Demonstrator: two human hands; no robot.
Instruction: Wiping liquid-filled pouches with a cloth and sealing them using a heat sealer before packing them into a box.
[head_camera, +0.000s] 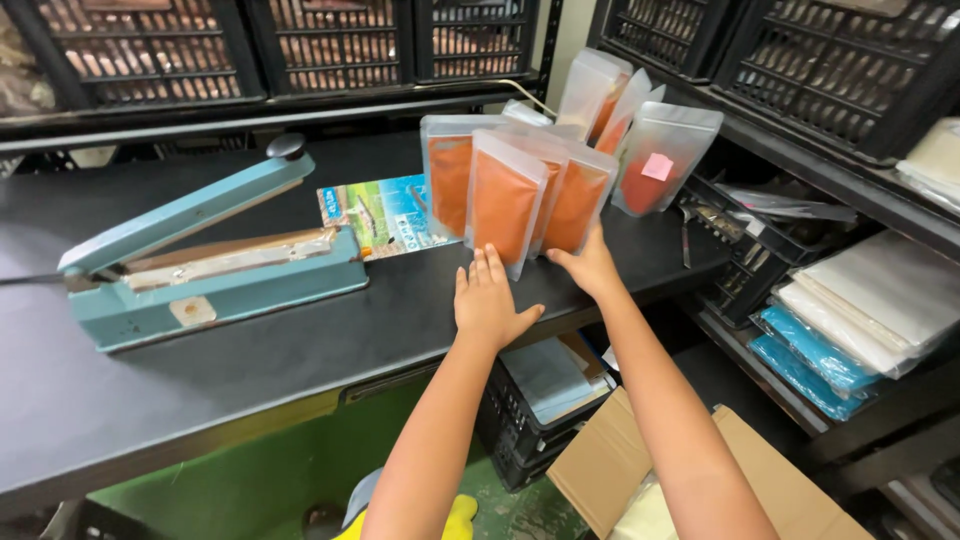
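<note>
Black worktop (250, 370) | blue heat sealer (200, 265) far left of my fingers | upright orange powder pouches (505, 200), long axis vertical, just beyond fingertips | left hand (487, 300) flat, fingers together, nearest | right hand (590, 265) spread, touching pouch base.

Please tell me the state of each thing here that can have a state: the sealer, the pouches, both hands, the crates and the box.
heat sealer: arm raised, open.
front pouches: standing upright, filled with orange powder.
rear pouches: standing, leaning, only partly filled.
left hand: open, flat, fingertips at the front pouch.
right hand: open, touching the base of a pouch.
crates: on shelves, filled.
cardboard box: open, on the floor.
</note>
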